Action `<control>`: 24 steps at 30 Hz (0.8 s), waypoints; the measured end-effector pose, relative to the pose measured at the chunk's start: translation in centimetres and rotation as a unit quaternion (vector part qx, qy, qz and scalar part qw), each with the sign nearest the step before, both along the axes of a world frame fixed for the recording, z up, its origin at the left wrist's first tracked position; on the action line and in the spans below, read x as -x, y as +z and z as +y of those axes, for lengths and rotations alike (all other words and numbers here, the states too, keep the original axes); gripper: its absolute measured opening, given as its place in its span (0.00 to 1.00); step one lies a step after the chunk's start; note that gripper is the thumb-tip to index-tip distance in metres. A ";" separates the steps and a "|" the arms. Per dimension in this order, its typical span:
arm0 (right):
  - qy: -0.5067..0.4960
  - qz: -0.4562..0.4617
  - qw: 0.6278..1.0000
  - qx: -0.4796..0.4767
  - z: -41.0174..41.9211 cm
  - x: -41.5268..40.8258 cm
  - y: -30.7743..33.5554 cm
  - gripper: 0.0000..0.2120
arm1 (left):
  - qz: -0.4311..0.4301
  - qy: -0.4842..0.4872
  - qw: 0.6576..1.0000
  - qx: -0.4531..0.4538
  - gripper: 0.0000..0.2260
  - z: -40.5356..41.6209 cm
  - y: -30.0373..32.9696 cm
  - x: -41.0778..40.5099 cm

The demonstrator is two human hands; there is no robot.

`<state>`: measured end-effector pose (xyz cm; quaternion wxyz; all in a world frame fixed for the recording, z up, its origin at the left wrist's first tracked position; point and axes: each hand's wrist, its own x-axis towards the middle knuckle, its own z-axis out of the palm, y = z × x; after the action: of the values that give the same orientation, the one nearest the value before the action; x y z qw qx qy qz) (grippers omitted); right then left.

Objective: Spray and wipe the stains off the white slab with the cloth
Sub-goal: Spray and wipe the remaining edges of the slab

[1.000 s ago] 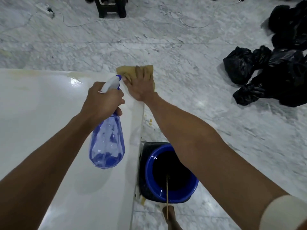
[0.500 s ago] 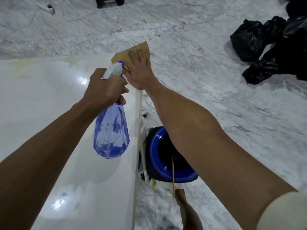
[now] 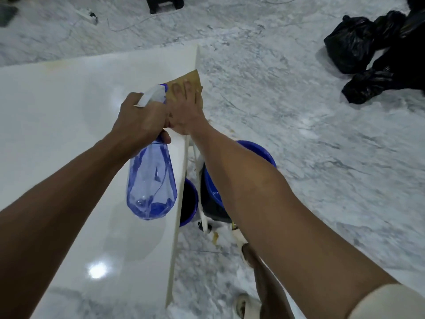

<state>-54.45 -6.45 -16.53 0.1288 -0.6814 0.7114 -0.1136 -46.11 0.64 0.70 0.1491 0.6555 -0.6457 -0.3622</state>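
The glossy white slab (image 3: 69, 125) fills the left half of the view, with a faint yellowish stain near its far edge. My left hand (image 3: 140, 120) is shut on the neck of a blue translucent spray bottle (image 3: 151, 183) with a white trigger head, held just above the slab. My right hand (image 3: 186, 109) lies flat on a tan cloth (image 3: 190, 80) and presses it onto the slab's right edge, close to the far right corner. The two hands touch.
A blue bucket (image 3: 257, 150) with dark contents stands on the marble floor (image 3: 299, 157) right beside the slab's edge, under my right forearm. Black plastic bags (image 3: 368, 56) lie at the far right. A dark stool (image 3: 164, 3) and cables sit beyond the slab.
My right hand has slid the cloth back along the right edge, away from the far corner, and now touches the left hand. The view has tilted, showing more of the slab's corner.
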 end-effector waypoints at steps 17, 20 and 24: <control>0.002 -0.043 0.999 0.028 17.9 -9.5 0.5 0.25 | 0.013 0.041 0.999 -0.010 0.08 18.4 0.7 -8.9; -0.003 -0.045 0.998 0.036 19.9 -11.3 -0.2 0.20 | 0.027 0.052 0.998 -0.032 0.10 20.7 1.0 -10.7; -0.006 -0.082 0.994 0.069 22.5 -12.9 -0.8 0.16 | 0.025 0.076 0.996 -0.034 0.08 23.2 0.7 -12.9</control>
<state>-41.59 16.07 -17.30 0.1388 -0.6725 0.6932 -0.2190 -33.18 23.87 1.39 0.1698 0.6982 -0.5775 -0.3875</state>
